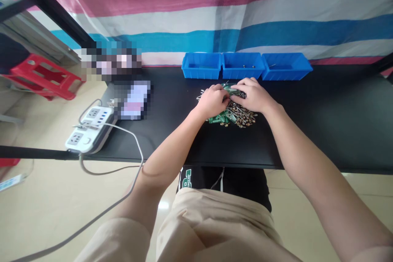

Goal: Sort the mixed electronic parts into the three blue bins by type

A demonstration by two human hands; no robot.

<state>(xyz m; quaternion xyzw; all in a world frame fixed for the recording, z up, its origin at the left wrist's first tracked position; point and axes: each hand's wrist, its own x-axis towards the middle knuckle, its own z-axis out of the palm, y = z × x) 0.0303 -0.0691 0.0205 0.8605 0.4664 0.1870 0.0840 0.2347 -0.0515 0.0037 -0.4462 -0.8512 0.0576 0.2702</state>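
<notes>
A mixed pile of metal screws with brass-coloured heads (pixel 245 115) and green plastic pieces (pixel 218 118), which look like wall plugs, lies on the black table. My left hand (pixel 213 100) is at the pile's left side, its fingers curled down into it; whatever they pinch is hidden. Over the right side of the pile is my right hand (pixel 252 95), fingers stretched to the left with the thumb apart from them. Both hands touch the pile, fingertips almost meeting.
Behind the pile stand three blue bins: a left bin (pixel 202 74), a middle bin (pixel 244 73) with a couple of brass-headed pieces, and a right bin (pixel 287 74) with a thin piece. A white power strip (pixel 89 129) with cables and a blurred phone (pixel 135 100) lie left.
</notes>
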